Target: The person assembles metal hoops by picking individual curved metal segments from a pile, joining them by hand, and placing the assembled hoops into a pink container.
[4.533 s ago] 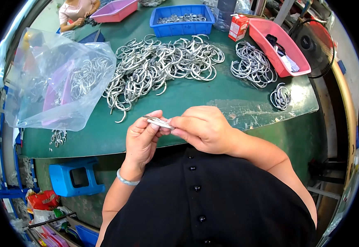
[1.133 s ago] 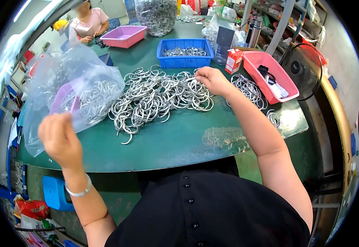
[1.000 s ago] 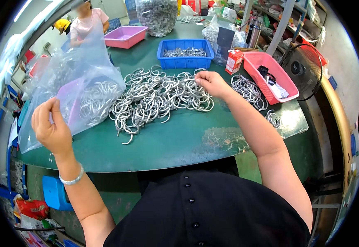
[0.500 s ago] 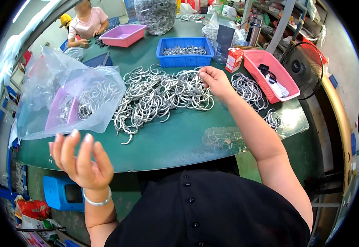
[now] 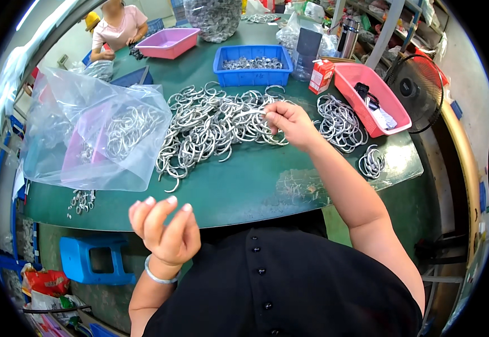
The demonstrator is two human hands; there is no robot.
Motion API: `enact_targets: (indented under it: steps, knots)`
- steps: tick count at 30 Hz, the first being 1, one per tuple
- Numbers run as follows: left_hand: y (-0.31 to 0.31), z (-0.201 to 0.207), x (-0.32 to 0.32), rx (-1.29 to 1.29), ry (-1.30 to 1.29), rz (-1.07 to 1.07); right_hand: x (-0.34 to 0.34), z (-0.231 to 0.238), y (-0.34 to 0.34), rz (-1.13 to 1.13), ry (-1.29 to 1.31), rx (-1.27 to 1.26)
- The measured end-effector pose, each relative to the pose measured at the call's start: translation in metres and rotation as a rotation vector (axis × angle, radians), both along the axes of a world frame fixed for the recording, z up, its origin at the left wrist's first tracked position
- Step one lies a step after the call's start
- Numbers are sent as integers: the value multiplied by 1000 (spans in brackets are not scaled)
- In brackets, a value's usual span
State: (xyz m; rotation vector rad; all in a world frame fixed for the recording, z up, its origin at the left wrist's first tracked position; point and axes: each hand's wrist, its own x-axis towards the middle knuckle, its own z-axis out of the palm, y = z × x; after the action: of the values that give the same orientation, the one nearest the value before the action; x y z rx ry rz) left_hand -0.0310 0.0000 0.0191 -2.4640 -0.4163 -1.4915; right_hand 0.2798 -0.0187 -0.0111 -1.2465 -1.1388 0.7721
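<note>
A big heap of silver, C-shaped bangles [image 5: 211, 129] lies in the middle of the green table. At its right edge is my right hand [image 5: 294, 124], with thumb and forefinger pinched on a bangle [image 5: 260, 112]; the fingers partly hide it. My left hand [image 5: 168, 231] is raised in front of the table's near edge, palm up. Its fingers are loosely curled and apart, and nothing shows in them. A pale bangle [image 5: 160, 276] circles my left wrist. Two smaller groups of bangles lie to the right: a larger one [image 5: 340, 124] and a small bundle [image 5: 372, 163].
A clear plastic bag [image 5: 143, 163] covers a pink tray and bangles at left. Small metal rings [image 5: 83, 201] lie nearby. Behind the heap stands a blue bin [image 5: 253, 77]; right are a red carton [image 5: 321, 77], pink basket [image 5: 393, 104] and fan [image 5: 416, 90]. Another person [image 5: 121, 28] sits far left.
My left hand has moved right and down, uncovering the small rings and more of the blue stool. My right hand has come slightly nearer, still pinching at the heap's right edge.
</note>
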Motion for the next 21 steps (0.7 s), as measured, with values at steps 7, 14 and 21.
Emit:
enact_targets:
  steps: [7,14,21]
  knots:
    - [-5,-23,25,-1434,-149,-464,-51,9,-31,141,-203,169]
    - [9,-33,36,-1990,-371,-684,-74,10,-57,165,-552,289]
    - [6,-37,35,-2057,-402,-666,-80,-2,-63,147,-297,247]
